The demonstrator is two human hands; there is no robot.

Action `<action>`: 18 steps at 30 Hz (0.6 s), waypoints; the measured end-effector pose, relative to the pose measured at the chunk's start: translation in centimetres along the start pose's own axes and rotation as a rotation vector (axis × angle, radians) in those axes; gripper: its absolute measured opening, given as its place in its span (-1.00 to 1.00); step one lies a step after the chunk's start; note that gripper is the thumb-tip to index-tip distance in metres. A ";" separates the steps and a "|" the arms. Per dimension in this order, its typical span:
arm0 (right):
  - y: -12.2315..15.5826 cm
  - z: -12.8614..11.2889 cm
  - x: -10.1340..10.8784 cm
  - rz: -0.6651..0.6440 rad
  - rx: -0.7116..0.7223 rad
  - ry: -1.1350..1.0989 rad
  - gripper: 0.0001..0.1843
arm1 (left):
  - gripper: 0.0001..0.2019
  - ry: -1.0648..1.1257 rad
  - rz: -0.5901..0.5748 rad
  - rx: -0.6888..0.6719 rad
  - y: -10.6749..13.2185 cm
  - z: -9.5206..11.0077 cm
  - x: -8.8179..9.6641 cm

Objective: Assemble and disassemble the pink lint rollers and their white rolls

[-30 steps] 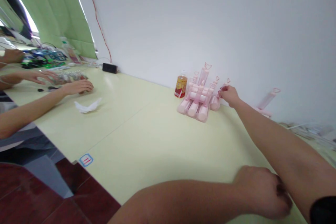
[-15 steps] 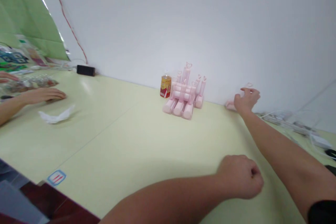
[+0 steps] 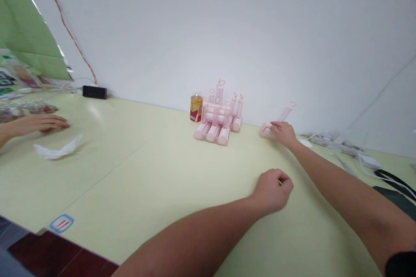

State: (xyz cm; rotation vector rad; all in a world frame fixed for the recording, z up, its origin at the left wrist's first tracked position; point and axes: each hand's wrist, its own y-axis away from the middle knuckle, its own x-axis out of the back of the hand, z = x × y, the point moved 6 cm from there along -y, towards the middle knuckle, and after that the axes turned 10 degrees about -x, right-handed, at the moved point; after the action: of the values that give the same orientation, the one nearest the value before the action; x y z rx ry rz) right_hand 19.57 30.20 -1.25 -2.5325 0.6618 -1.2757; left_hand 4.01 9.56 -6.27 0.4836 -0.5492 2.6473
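Observation:
My right hand (image 3: 283, 133) is at the wall end of the table, fingers pinched on the near side of a pale pink plastic piece (image 3: 265, 129). Behind that hand a slim pink tube with a heart-shaped loop (image 3: 287, 111) leans up to the right; whether it joins the held piece is hidden. My left hand (image 3: 273, 190) rests closed over the table, nearer to me, and a small light spot shows between its curled fingers. A stack of similar pink tubes (image 3: 216, 117), some upright with heart loops, stands left of my right hand.
A bottle with a yellow and red label (image 3: 196, 108) adjoins the stack. White cables and power strips (image 3: 338, 143) lie along the wall at right. A crumpled white tissue (image 3: 58, 149), a black box (image 3: 94, 92) and another person's hand (image 3: 42, 124) are at left.
My right hand has come down from above the pink piece, its fingers now pinched on it; the heart-topped tube shows more. The whole view has shifted, with things further left.

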 end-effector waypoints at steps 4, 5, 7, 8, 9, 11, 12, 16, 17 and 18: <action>6.5 -1.4 2.3 -0.111 -0.033 -0.411 -0.56 | -0.49 0.073 0.301 0.145 -1.1 -1.4 3.0; 8.5 -1.6 2.9 -0.156 -0.084 -0.523 -0.55 | -0.39 0.071 0.344 0.150 -1.3 -1.4 3.6; 12.6 -2.0 4.2 -0.259 -0.171 -0.684 -0.54 | -0.31 0.030 0.375 0.076 -1.5 -0.7 4.3; 14.4 -2.3 4.8 -0.318 -0.204 -0.742 -0.53 | -0.39 0.002 0.342 0.017 -1.5 -0.2 4.3; 16.1 -2.4 5.7 -0.338 -0.232 -0.789 -0.53 | -0.47 -0.023 0.307 -0.020 -1.4 0.3 4.1; 18.5 -2.3 7.5 -0.349 -0.278 -0.869 -0.52 | -0.55 -0.034 0.251 -0.092 -1.0 1.3 3.5; 19.3 -2.0 8.4 -0.337 -0.296 -0.909 -0.53 | -0.55 -0.019 0.228 -0.127 -0.7 1.9 3.2; 20.1 1.0 12.3 -0.184 -0.352 -1.030 -0.55 | -0.49 0.038 0.158 -0.200 -0.6 3.3 2.9; 19.9 2.1 13.1 -0.122 -0.377 -1.045 -0.55 | -0.50 0.024 0.142 -0.198 -0.9 3.4 3.2; 19.6 3.2 13.8 -0.061 -0.411 -1.054 -0.54 | -0.51 -0.012 0.133 -0.189 -1.5 3.4 3.7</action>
State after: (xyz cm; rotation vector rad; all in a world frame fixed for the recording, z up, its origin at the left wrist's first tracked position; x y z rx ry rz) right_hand 23.61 6.33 -1.29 -3.0093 0.5957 0.3232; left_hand 2.29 10.42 -1.38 0.4186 -0.8529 2.6827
